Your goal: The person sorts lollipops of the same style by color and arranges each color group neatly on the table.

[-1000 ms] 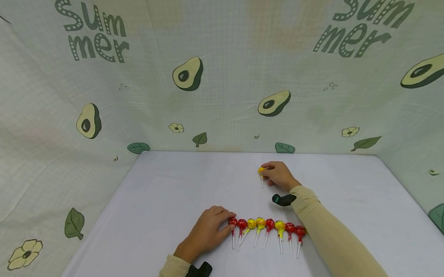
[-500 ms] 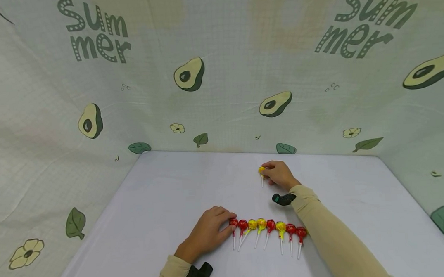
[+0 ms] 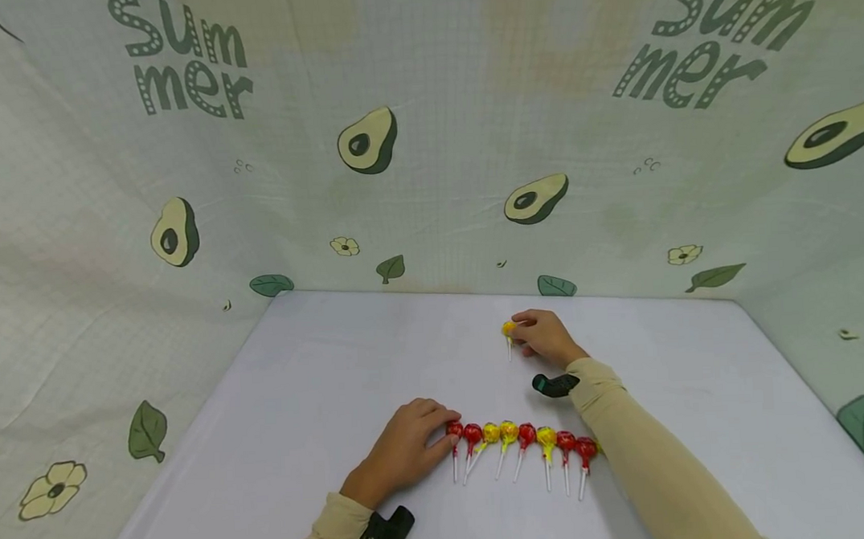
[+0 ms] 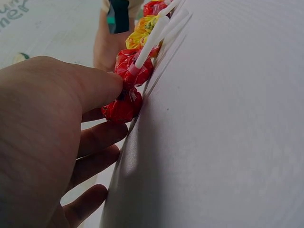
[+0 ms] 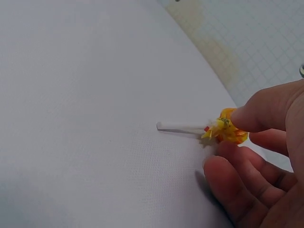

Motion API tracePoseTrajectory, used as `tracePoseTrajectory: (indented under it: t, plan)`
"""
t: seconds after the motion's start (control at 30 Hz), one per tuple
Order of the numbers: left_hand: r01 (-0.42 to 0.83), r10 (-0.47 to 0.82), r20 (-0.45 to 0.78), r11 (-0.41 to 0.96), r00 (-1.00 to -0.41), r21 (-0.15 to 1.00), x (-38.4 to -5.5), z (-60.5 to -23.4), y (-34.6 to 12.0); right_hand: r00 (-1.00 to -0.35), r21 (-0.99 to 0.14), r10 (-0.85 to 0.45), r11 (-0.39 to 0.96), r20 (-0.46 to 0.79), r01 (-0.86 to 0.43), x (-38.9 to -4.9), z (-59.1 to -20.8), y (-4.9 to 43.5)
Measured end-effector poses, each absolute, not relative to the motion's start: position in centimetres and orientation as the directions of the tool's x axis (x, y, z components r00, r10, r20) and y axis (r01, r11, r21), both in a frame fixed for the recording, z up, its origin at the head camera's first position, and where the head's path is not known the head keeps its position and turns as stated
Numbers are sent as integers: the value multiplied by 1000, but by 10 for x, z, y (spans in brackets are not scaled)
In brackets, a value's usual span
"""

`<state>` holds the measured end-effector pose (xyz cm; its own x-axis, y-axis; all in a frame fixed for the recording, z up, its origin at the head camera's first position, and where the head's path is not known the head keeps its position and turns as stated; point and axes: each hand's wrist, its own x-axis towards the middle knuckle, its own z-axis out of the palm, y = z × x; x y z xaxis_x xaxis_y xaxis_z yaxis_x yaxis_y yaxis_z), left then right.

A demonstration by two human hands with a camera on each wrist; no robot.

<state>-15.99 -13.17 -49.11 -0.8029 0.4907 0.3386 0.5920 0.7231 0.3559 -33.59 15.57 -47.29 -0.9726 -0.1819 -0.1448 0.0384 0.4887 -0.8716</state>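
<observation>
At the left end of a row of lollipops, my left hand [image 3: 403,445] holds a red lollipop [image 4: 124,108] between thumb and index finger; the other fingers are spread loosely. Several red and yellow lollipops lie side by side to its right, their white sticks pointing toward me, among them a yellow lollipop [image 3: 507,433]. Farther back on the table, my right hand [image 3: 546,337] pinches the head of a single yellow lollipop [image 5: 228,127]. Its white stick [image 5: 180,127] lies along the table surface. A bit of yellow at the row's right end is partly hidden by my right sleeve.
A white table [image 3: 349,361] carries everything. Behind and beside it hangs pale cloth [image 3: 441,140] printed with avocados, leaves and lettering. Dark wrist devices sit on my left wrist [image 3: 388,526] and right wrist [image 3: 555,385]. My right forearm [image 3: 657,445] reaches past the row's right end.
</observation>
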Motion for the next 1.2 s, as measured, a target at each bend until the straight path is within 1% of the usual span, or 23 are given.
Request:
tracePoseTrajectory:
  t: [0.13,0.37,0.6,0.77,1.07,1.2]
  plan:
    - [598,495,342,718,-799,357,-159,-489,-131,-973,-873,-179,487,-146,41,-333,-468,160]
    - [594,491,343,720,-801,358,-158,-483,-130,-978,-859,-190,512,-90,-20,-322,-456,170]
    - [593,494,333,720,-803,362,-156,-484,-131,-979,-868,-200,492,-35,-70,-295,-443,184]
    - [593,492,338,718,-802,364,-156,-483,-131,-980,-871,-198,482,-1,-96,-277,-440,198]
    - [585,486,332,722,-808,368,-157,-484,-131,-984,-871,-178,483,6,-92,-247,-439,217]
    - [593,491,339,717,-803,367,-157,-486,-131,-985,-872,-171,479,18,-100,-234,-440,224]
